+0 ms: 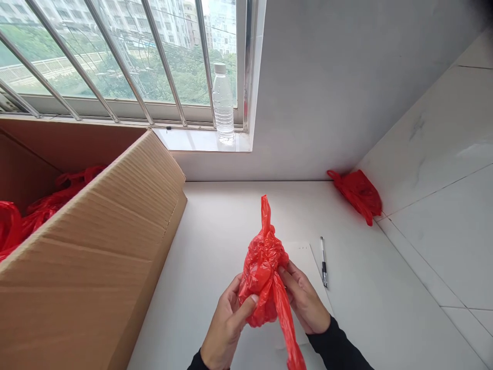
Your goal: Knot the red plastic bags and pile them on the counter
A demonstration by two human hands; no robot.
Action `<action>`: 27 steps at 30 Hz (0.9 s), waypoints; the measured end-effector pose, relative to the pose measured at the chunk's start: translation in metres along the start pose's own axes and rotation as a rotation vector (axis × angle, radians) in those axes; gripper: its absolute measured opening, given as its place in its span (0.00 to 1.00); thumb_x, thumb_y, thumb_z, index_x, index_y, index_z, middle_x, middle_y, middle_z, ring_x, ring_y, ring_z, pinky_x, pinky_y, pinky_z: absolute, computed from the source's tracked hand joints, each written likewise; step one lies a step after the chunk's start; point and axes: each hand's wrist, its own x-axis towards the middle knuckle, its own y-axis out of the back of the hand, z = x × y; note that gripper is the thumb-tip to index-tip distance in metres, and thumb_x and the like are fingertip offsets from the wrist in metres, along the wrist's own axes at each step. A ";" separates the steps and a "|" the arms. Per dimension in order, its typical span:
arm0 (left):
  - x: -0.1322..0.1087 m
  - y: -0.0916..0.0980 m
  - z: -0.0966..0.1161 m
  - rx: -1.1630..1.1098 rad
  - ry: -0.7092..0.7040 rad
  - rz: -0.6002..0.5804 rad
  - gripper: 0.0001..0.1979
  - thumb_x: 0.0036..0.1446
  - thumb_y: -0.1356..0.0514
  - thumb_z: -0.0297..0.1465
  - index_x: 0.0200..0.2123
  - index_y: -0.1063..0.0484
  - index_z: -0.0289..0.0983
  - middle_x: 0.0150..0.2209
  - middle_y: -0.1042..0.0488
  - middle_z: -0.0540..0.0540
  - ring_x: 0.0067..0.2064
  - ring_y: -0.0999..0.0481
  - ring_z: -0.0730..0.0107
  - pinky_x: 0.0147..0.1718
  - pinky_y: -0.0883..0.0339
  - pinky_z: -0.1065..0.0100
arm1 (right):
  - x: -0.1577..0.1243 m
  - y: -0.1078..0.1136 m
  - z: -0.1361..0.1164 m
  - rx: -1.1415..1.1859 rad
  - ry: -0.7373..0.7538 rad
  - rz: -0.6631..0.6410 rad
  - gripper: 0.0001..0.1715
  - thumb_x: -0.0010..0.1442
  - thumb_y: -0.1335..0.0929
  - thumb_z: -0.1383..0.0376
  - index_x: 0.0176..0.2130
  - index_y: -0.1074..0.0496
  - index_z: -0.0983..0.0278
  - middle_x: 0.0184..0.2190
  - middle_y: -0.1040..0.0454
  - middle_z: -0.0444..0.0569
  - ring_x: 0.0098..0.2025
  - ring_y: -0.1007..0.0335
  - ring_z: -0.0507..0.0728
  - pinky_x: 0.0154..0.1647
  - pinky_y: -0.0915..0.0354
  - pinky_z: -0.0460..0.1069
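Note:
A red plastic bag [262, 277], bunched up and gathered in the middle, is held up over the white table between both hands. One of its handles points up and away, while the other trails down toward me. My left hand [231, 321] grips its left side, thumb on top. My right hand [302, 295] holds its right side near the gathered part, with some fingers hidden behind the plastic. Whatever is inside the bag cannot be made out. Beneath it lies a sheet of white paper [302, 252], partly covered by the bag and hands.
A large open cardboard box [103, 246] with red plastic bags [50, 205] inside stands at left. A pen [323, 262] lies right of the paper. Another red bag [358, 192] rests in the far right corner. A water bottle [223, 105] stands on the sill of a barred window.

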 end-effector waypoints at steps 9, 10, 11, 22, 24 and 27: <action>0.004 0.010 -0.002 0.096 -0.050 0.146 0.21 0.58 0.36 0.38 0.54 0.27 0.41 0.56 0.27 0.41 0.58 0.31 0.51 0.51 0.32 0.61 | -0.004 0.001 0.015 -0.200 0.015 -0.138 0.24 0.58 0.27 0.55 0.51 0.34 0.56 0.44 0.29 0.50 0.43 0.33 0.57 0.45 0.33 0.54; 0.004 0.010 -0.002 0.086 -0.052 0.145 0.21 0.58 0.36 0.38 0.54 0.27 0.41 0.56 0.26 0.41 0.58 0.31 0.51 0.51 0.32 0.61 | -0.005 -0.001 0.013 -0.200 0.017 -0.133 0.21 0.59 0.28 0.56 0.50 0.33 0.57 0.43 0.30 0.50 0.42 0.33 0.57 0.44 0.33 0.54; 0.004 0.010 -0.002 0.049 -0.047 0.146 0.20 0.58 0.36 0.38 0.54 0.27 0.41 0.56 0.26 0.41 0.57 0.30 0.51 0.51 0.32 0.61 | -0.005 -0.002 0.010 -0.196 0.020 -0.131 0.20 0.60 0.28 0.56 0.49 0.33 0.57 0.43 0.30 0.50 0.42 0.33 0.57 0.45 0.32 0.54; 0.001 0.000 -0.003 -0.141 -0.045 0.220 0.21 0.53 0.32 0.34 0.51 0.25 0.42 0.51 0.23 0.42 0.52 0.26 0.54 0.51 0.32 0.60 | 0.002 0.002 0.027 -0.257 0.020 -0.026 0.24 0.55 0.26 0.54 0.49 0.33 0.56 0.42 0.28 0.49 0.40 0.31 0.57 0.41 0.30 0.54; 0.001 0.000 -0.002 -0.110 -0.040 0.190 0.21 0.52 0.32 0.34 0.51 0.26 0.42 0.50 0.23 0.43 0.51 0.25 0.54 0.51 0.33 0.59 | 0.001 0.000 0.023 -0.256 0.019 -0.018 0.24 0.54 0.25 0.55 0.48 0.32 0.57 0.43 0.27 0.50 0.41 0.31 0.58 0.42 0.30 0.54; 0.001 0.000 -0.001 -0.046 -0.059 0.120 0.24 0.51 0.31 0.32 0.52 0.27 0.42 0.51 0.23 0.43 0.51 0.25 0.54 0.52 0.34 0.58 | -0.004 -0.005 0.013 -0.242 0.007 -0.032 0.27 0.52 0.24 0.55 0.49 0.32 0.57 0.47 0.26 0.53 0.45 0.29 0.61 0.45 0.30 0.56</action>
